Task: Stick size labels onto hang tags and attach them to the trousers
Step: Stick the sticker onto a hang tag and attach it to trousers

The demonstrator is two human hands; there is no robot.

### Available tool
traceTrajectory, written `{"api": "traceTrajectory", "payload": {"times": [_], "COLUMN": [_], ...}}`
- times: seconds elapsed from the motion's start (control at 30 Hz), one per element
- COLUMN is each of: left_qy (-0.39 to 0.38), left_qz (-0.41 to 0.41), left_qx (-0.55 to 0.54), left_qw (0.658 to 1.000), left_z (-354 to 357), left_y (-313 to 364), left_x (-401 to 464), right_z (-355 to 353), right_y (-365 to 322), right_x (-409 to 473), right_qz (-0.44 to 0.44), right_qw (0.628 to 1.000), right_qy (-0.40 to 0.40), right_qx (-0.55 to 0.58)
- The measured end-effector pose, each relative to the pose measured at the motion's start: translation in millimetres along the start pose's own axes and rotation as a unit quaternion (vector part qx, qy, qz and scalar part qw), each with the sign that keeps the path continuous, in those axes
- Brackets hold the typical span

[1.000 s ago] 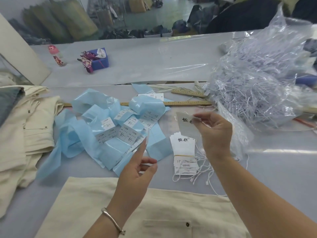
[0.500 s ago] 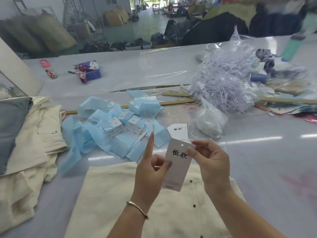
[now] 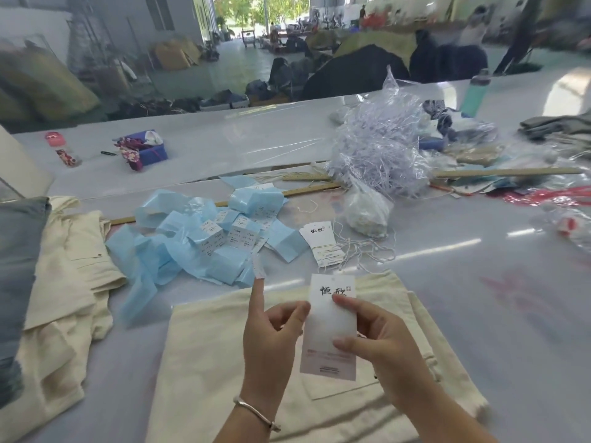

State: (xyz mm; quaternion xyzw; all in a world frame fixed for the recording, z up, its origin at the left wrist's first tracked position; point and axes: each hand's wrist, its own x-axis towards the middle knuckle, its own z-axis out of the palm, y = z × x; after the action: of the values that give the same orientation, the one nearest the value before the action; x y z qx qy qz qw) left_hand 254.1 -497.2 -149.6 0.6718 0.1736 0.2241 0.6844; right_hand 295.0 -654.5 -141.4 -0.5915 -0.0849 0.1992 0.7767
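While both hands hold the white hang tag (image 3: 331,327) above the cream trousers (image 3: 204,362) on the bench (image 3: 479,298), the right hand (image 3: 380,343) has its grip pinching the tag's right edge. The left hand (image 3: 271,334) pinches the left edge, with a size label (image 3: 258,269) on its raised forefinger.

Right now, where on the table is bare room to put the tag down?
Bare table lies right of the trousers, below the plastic bag. It is crowded left of the tag stack, where blue label strips pile up.

The hang tag (image 3: 331,330) has small print too blurred to read (likewise the label sheets (image 3: 224,241)).
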Motion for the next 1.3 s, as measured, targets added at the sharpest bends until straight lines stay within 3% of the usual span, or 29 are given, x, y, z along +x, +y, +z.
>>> {"api": "traceTrajectory", "payload": {"times": [0.17, 0.4, 0.77, 1.07, 1.3], "left_qy": [0.038, -0.048, -0.096, -0.079, -0.054], "left_qz": [0.042, 0.039, 0.071, 0.106, 0.081], "left_qx": [0.021, 0.074, 0.214, 0.224, 0.176], "left_qw": [0.998, 0.995, 0.97, 0.966, 0.98], "left_z": [-9.7, -6.7, 0.4, 5.9, 14.6], "left_y": [20.8, 45.2, 41.7, 41.8, 43.2], "left_x": [-11.4, -20.1, -22.7, -24.8, -31.6], "right_z": [-6.5, 2.5, 0.9, 5.1, 7.8], "right_y": [-11.3, -16.6, -19.4, -20.7, -26.3], "right_x": [-7.7, -11.0, -7.1, -5.4, -2.8], "right_qz": [0.005, -0.009, -0.039, -0.059, -0.081], "right_qw": [0.997, 0.997, 0.988, 0.991, 0.992], "right_qy": [0.008, -0.033, -0.059, -0.085, -0.061], "right_qx": [-0.072, -0.075, -0.137, -0.085, -0.075]}}
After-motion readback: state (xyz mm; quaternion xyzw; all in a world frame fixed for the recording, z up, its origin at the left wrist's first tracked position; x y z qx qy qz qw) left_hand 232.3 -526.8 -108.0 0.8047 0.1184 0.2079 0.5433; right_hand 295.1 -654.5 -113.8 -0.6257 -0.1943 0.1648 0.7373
